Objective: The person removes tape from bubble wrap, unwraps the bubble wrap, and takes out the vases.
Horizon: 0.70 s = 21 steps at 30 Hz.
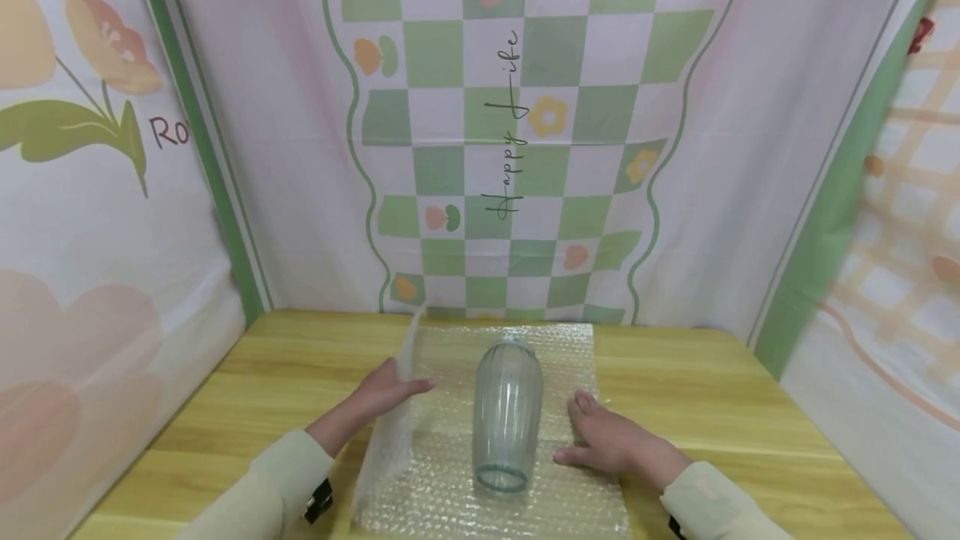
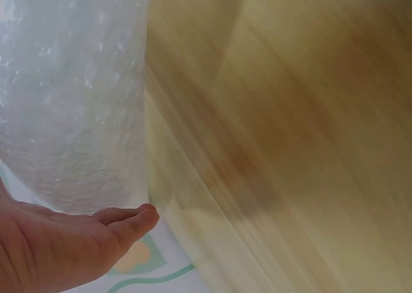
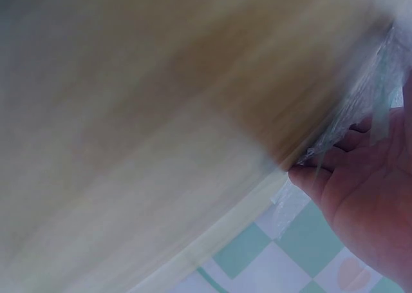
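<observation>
A ribbed clear glass vase [image 1: 507, 407] lies on its side on a sheet of bubble wrap [image 1: 435, 498], its base toward me. At the sheet's raised left side is my left hand [image 1: 384, 390], thumb extended toward the vase. The left wrist view shows this hand's fingers [image 2: 132, 225] straight against the lifted bubble wrap [image 2: 77, 100]. To the right of the vase, my right hand [image 1: 611, 440] is at the sheet's right edge with fingers extended. In the right wrist view its fingertips [image 3: 309, 177] touch the wrap's edge close to the tabletop.
The wooden table [image 1: 690, 390] extends to both sides of the sheet. A checkered green-and-white curtain [image 1: 491, 115] hangs behind it, with printed fabric [image 1: 82, 240] along the left and plaid fabric [image 1: 900, 273] along the right.
</observation>
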### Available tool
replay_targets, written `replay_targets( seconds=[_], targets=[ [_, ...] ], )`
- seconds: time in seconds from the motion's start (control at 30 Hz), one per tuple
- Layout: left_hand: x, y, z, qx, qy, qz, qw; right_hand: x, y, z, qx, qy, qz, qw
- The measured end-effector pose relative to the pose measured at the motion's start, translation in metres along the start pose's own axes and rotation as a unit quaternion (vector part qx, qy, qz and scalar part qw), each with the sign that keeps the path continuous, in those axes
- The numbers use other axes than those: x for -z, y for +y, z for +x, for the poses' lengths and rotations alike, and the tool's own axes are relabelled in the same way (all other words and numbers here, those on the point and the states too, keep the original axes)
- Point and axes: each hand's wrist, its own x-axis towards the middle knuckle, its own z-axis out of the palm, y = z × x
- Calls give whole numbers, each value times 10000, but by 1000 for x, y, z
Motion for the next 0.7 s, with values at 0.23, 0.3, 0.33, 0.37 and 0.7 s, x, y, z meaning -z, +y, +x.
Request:
replay_targets(
  seconds=[0.23, 0.3, 0.33, 0.37, 0.7],
  targets=[
    [5, -3, 1, -23, 144, 115, 9998, 0, 0, 0, 6, 32, 8, 10000],
    [6, -4, 2, -73, 239, 137, 9996, -1, 0, 0, -6, 38, 2, 10000],
    [6, -5, 2, -95, 291, 128, 9995, -1, 1, 1, -19, 41, -11, 10000],
    [7, -5, 2, -113, 331, 111, 9993, -1, 1, 1, -18, 42, -19, 10000],
    [15, -6, 1, -214, 622, 161, 9977, -2, 2, 0, 14, 26, -46, 10000]
  ],
)
